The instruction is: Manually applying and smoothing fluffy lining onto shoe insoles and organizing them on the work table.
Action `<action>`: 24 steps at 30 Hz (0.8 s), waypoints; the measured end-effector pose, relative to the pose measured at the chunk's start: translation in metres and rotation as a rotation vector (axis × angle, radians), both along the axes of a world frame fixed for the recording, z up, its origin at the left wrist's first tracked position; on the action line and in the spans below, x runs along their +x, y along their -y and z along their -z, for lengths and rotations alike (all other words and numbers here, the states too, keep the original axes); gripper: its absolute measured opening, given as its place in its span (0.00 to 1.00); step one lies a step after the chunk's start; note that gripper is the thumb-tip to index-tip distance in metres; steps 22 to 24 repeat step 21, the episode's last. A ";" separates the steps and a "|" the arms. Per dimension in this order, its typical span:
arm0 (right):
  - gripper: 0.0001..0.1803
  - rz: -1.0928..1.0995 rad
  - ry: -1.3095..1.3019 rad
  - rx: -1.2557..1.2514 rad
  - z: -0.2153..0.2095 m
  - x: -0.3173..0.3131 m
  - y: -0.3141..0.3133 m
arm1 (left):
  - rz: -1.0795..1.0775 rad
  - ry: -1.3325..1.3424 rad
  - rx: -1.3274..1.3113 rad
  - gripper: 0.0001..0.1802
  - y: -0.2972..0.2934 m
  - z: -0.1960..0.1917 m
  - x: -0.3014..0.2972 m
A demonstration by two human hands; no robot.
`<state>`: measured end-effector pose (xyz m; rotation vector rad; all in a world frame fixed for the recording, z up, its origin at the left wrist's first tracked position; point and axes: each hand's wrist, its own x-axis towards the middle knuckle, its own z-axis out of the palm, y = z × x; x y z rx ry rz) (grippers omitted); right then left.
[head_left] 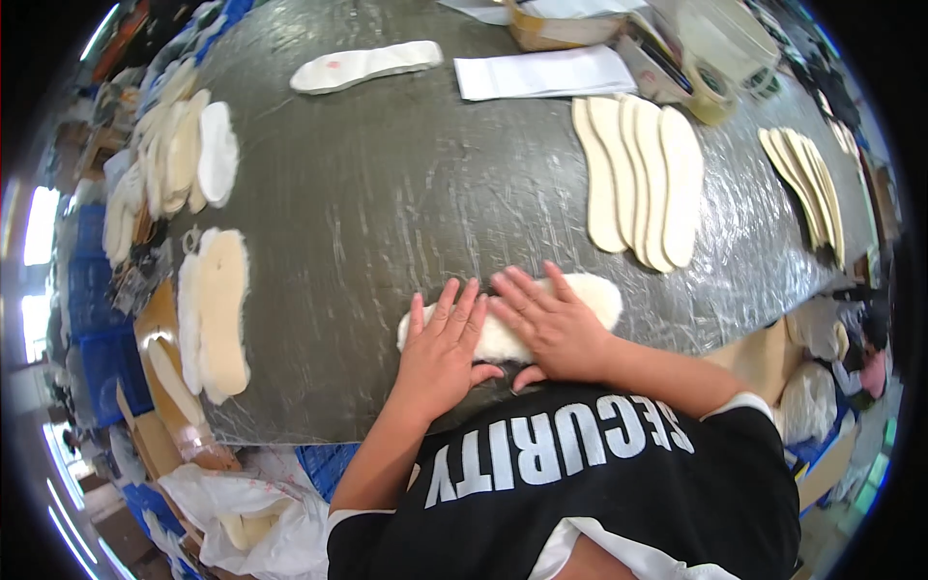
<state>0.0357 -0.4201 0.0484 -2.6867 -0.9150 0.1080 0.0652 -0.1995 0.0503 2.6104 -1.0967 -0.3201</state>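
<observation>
A fluffy cream insole [595, 295] lies crosswise near the table's front edge, its middle covered by my hands. My left hand [445, 346] rests flat over its left part, fingers stretched out and pointing away from me. On its middle and right part lies my right hand [551, 329], flat as well, the fingers spread toward the upper left. My two hands come close together at the centre of the insole. Neither one grips anything.
Cream insoles [665, 184] overlap in a row at the right, with another fanned stack [807, 188] farther right. Fleecy insoles [224, 314] lie along the left edge. A white insole [367, 68], white paper [541, 73] and a clear plastic container [720, 48] are at the back.
</observation>
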 end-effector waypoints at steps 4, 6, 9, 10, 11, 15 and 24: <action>0.63 0.032 -0.090 -0.070 0.003 0.008 0.002 | 0.038 0.040 0.033 0.49 0.002 0.013 0.009; 0.65 0.015 -0.109 -0.024 -0.001 0.011 0.008 | 0.050 0.057 0.042 0.48 0.007 0.014 0.012; 0.51 0.031 -0.218 0.536 0.019 0.009 0.033 | 0.059 0.160 -0.091 0.49 0.002 0.018 0.009; 0.44 0.070 -0.350 0.850 0.027 0.007 0.041 | 0.029 0.195 -0.077 0.49 -0.002 0.016 0.007; 0.37 0.172 -0.251 0.925 0.028 0.000 0.044 | 0.029 0.143 -0.089 0.47 -0.004 0.015 0.001; 0.25 0.361 -0.037 0.982 0.033 -0.019 0.057 | -0.033 0.290 -0.140 0.43 -0.031 -0.004 -0.011; 0.23 0.330 -0.067 0.795 0.052 -0.021 0.061 | -0.546 0.769 0.040 0.44 -0.163 -0.079 0.017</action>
